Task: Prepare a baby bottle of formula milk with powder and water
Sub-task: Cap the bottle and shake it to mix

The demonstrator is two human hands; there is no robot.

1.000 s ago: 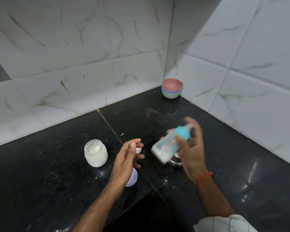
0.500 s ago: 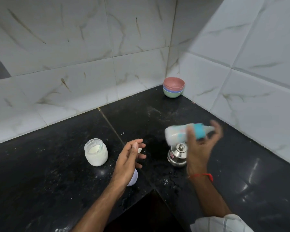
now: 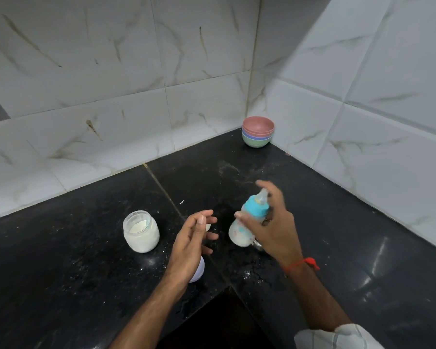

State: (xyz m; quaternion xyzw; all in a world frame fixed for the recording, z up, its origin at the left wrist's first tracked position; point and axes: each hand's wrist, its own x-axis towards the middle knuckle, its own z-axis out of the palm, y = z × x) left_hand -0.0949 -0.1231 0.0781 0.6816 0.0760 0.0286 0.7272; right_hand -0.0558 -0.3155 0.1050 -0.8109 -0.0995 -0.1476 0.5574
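My right hand (image 3: pixel 275 230) grips a baby bottle (image 3: pixel 247 220) above the black counter (image 3: pixel 86 260). The bottle has a blue collar, a clear teat pointing up and away, and white milk at its bottom. It is tilted slightly, almost upright. My left hand (image 3: pixel 191 245) hovers just left of it, fingers apart and holding nothing. An open glass jar of white powder (image 3: pixel 141 231) stands on the counter further left. A small white lid (image 3: pixel 198 272) lies partly hidden under my left wrist.
A stack of coloured bowls (image 3: pixel 258 131) sits in the far corner against the tiled walls. A metal vessel (image 3: pixel 257 244) is mostly hidden behind my right hand. White powder is scattered on the counter. A dark gap (image 3: pixel 222 321) opens at the counter's near edge.
The bottle has swung from lying nearly sideways, teat to the right, to almost upright and lower, in a shaking motion. My left hand has stayed roughly where it was.
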